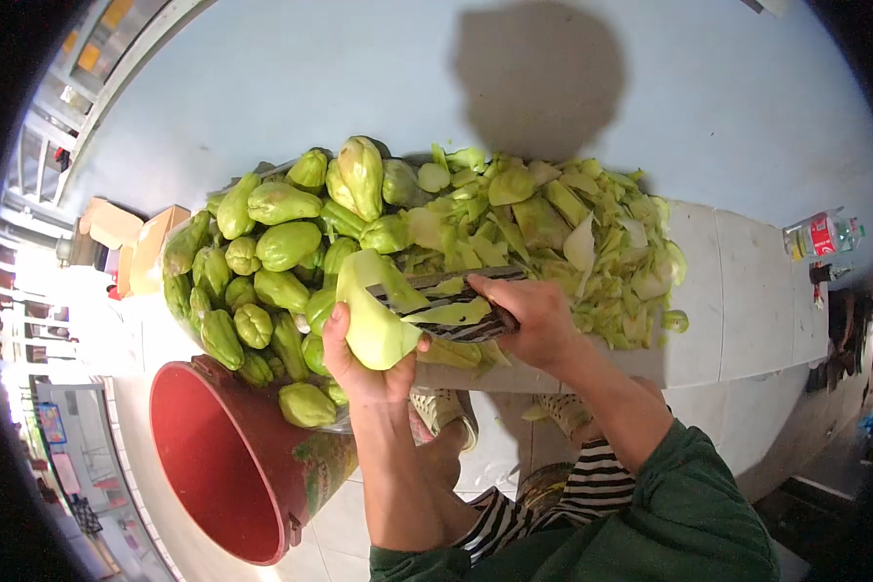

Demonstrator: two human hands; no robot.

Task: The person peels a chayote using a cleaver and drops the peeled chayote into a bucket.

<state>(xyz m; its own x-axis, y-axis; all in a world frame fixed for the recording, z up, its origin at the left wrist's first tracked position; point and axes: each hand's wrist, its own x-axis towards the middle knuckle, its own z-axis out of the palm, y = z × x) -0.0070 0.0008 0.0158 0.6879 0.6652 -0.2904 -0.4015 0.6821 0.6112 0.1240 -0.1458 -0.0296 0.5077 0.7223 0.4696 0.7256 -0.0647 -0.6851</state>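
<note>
My left hand (369,376) is wrapped around a peeled, pale green chayote (367,310), holding it from below. In my right hand (536,320) is a flat, dark-striped peeler (470,328), its far end against the chayote's right side. Strips of green peel lie on the tool. Behind and left of my left hand is a heap of unpeeled chayotes (289,245). A broad pile of peelings (553,228) spreads beyond and to the right of my right hand.
A red bucket (213,456) leans at the lower left, its mouth facing me. Cardboard boxes (155,247) stand at the far left. A plastic bottle with a red label (823,235) is at the right by the blue wall (359,73). Feet in light clogs (446,417) show below the heap.
</note>
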